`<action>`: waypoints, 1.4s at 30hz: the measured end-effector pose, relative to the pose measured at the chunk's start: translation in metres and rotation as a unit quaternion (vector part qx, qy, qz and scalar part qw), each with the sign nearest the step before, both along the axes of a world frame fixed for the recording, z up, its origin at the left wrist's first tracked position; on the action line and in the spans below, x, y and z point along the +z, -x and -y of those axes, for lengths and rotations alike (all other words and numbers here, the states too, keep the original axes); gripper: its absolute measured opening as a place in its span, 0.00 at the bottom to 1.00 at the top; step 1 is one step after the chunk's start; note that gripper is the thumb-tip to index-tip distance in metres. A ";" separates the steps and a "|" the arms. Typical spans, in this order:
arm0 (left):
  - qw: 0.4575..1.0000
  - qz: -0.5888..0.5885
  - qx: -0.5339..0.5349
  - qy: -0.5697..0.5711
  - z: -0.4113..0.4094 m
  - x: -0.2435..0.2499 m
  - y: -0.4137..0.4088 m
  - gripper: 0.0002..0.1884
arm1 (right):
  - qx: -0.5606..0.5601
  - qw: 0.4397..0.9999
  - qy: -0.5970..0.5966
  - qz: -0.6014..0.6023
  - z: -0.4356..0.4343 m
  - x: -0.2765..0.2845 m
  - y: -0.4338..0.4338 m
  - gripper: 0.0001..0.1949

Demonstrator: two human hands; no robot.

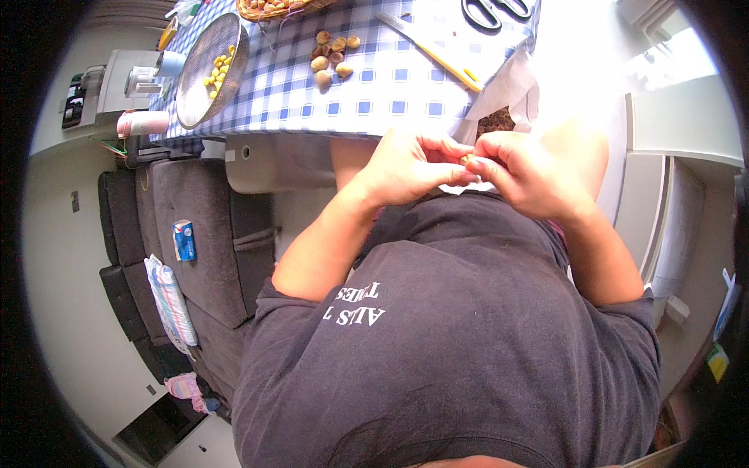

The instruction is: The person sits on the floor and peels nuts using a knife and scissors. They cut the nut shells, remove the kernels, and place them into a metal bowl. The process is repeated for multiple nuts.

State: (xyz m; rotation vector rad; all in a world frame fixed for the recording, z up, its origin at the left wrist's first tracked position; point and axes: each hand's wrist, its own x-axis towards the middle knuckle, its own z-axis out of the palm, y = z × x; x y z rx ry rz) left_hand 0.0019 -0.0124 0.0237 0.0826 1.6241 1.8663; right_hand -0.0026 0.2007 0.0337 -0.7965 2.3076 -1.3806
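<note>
My left hand (408, 167) and my right hand (522, 171) meet above my lap, just off the table edge. Between their fingertips is a small yellowish nut (466, 158), mostly hidden by thumbs and fingers. Beyond them, a loose group of round tan and brown nuts (336, 57) lies on the blue checked tablecloth (364, 107). A metal mesh strainer (234, 88) to the left holds yellow kernels (217, 75). A knife with a yellow handle (447, 63) lies to the right of the nuts, its blade pointing away to the left.
Black-handled scissors (483, 14) lie at the table's far right. A wicker basket (281, 10) of nuts stands at the far side. A white bag (518, 82) with brown bits inside hangs open beyond my right hand. A pink-and-white bottle (143, 123) stands left of the strainer.
</note>
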 end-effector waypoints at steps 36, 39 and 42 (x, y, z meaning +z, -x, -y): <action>0.941 0.079 0.118 -0.307 0.002 -0.029 -0.007 0.17 | -0.218 0.965 0.013 0.145 -0.002 -0.012 0.005 0.12; 0.943 0.055 0.134 -0.300 0.003 -0.032 -0.010 0.16 | -0.229 0.947 -0.200 0.099 0.001 0.017 0.007 0.13; 0.962 0.037 0.124 -0.240 0.003 -0.025 -0.008 0.14 | -0.234 0.961 -0.013 0.148 -0.005 0.003 0.000 0.13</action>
